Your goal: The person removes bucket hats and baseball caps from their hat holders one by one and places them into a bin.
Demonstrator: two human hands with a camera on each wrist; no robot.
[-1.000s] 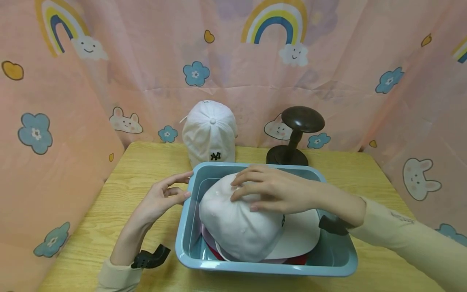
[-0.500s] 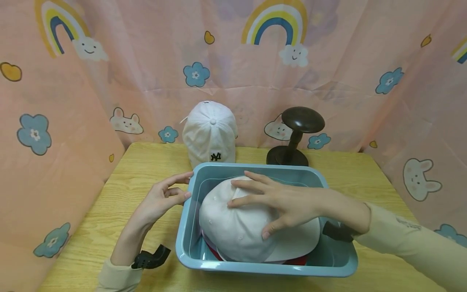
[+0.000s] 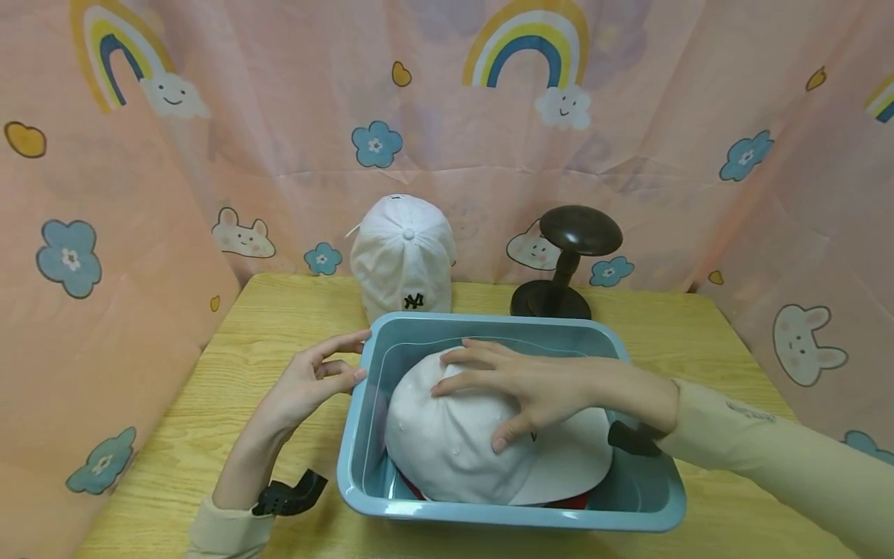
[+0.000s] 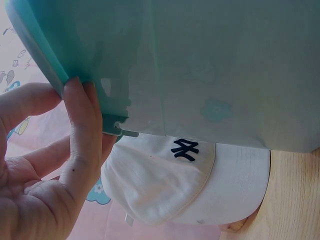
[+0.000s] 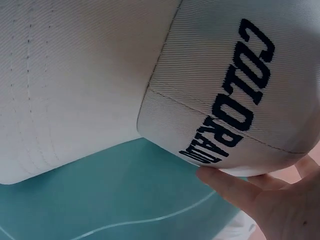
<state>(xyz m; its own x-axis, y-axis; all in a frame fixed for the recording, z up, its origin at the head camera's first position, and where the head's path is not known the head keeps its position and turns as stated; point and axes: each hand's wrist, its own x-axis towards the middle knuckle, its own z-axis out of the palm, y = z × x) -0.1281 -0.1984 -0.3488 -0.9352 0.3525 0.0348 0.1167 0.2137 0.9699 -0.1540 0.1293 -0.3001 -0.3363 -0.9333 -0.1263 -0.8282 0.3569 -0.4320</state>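
On the left side of the wooden table (image 3: 265,326), the left hand (image 3: 307,384) is laid against the outer left wall of the light-blue tub (image 3: 503,516), fingertips pressed to its rim; the fingers are nearly straight, and nothing is gripped. From the left wrist view, those fingertips (image 4: 80,100) are seen touching the tub's edge, with the NY cap (image 4: 175,185) showing past it. At the far edge of the table, just behind the tub, that white NY cap (image 3: 405,256) is propped up, its logo turned toward the near side. Inside the tub, a white cap (image 3: 447,442) is stacked on top of others, a red edge showing beneath it. Over its crown the right hand (image 3: 531,388) is spread wide, fingers arched and pressed into the fabric, thumb set near the front panel; the crown is clasped from above. Close up, dark "COLORADO" lettering is read on the cap (image 5: 220,100), the thumb tip (image 5: 210,177) pressed just beneath it. Farther right, behind the tub, a dark hat stand (image 3: 569,256) is stood upright, bare.
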